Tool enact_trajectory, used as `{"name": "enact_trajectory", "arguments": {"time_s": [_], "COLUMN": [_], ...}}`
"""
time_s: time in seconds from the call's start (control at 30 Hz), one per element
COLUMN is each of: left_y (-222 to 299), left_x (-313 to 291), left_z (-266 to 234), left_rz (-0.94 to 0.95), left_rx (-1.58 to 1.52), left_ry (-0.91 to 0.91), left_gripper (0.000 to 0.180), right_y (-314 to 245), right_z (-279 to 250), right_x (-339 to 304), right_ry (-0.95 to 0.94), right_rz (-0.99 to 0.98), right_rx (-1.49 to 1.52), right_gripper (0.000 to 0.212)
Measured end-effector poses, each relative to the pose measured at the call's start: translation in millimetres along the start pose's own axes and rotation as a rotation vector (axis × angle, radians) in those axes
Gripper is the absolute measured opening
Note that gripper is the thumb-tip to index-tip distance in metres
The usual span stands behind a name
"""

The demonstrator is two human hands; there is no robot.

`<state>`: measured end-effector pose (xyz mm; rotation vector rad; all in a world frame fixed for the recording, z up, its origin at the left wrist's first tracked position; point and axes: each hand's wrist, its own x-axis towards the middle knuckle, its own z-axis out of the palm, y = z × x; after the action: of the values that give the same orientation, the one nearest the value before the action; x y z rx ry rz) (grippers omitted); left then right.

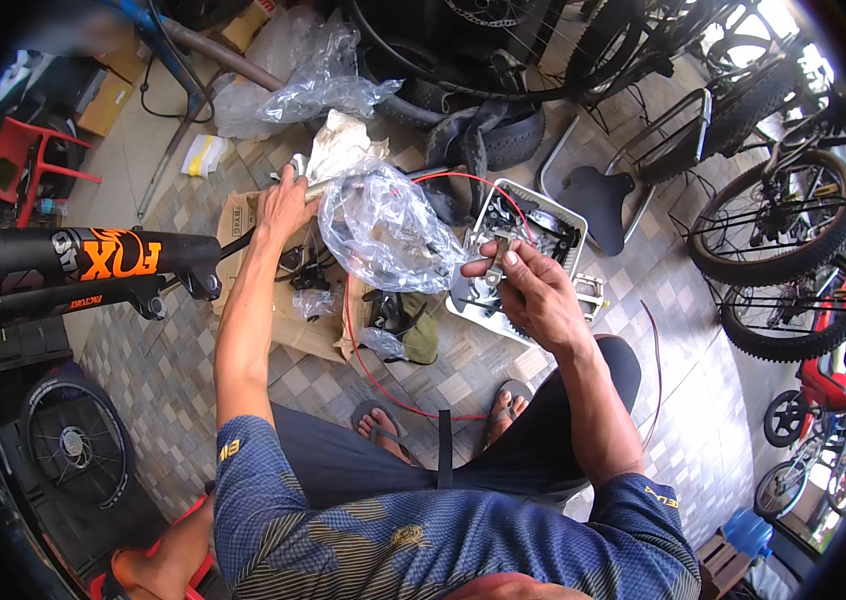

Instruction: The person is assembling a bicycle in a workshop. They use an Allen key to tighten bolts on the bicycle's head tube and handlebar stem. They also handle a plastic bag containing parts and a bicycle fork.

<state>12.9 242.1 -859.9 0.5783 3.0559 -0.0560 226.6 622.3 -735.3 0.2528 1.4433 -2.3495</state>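
My right hand is closed, pinching a small metal part between thumb and fingers above a white tray of metal parts. At the far left, my left hand reaches forward with its fingers curled by a slim bar; what they grip is mostly hidden. Between my hands lies a crumpled clear plastic bag. A thin red cable arcs from behind the bag toward the tray. Another red length curves down near my feet. Crumpled whitish cloth or paper sits just beyond my left hand.
A black bicycle fork juts in from the left. Flattened cardboard carries dark parts beside a green pouch. A wheel lies lower left. Bicycles line the right; tyres and a black saddle-shaped piece lie ahead.
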Motion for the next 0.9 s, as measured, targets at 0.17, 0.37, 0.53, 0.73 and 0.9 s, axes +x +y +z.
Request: {"name": "enact_trajectory", "arguments": {"time_s": [0.17,0.37,0.53,0.73,0.9], "left_y": [34,53,41,27,37], "left_x": [-24,-78,-103,-140,-160], "left_z": [-18,-47,-62,-92,-119], "left_rz": [0.039,-0.027,-0.087,-0.193,-0.120], "left_rx": [0.100,0.062,-0.054,-0.222,-0.268], "left_ry": [-0.081,-0.087,-0.073,-0.119,-0.040], "left_gripper": [0.041,0.049,0.059,0.065,0.063], "right_y": [-6,-4,0,-4,-7], "right_z": [2,4,8,17,22], "right_x": [-1,4,8,7,12], "right_ry": [-0.030,-0.083,-0.134,-0.172,-0.222], "right_rz": [0.045,0.047,0.047,0.019,0.022], "right_rx": [0.057,0.078,0.054,0.068,0.236], "right_gripper": [0.032,0.030,0.030,0.028,0.027]}}
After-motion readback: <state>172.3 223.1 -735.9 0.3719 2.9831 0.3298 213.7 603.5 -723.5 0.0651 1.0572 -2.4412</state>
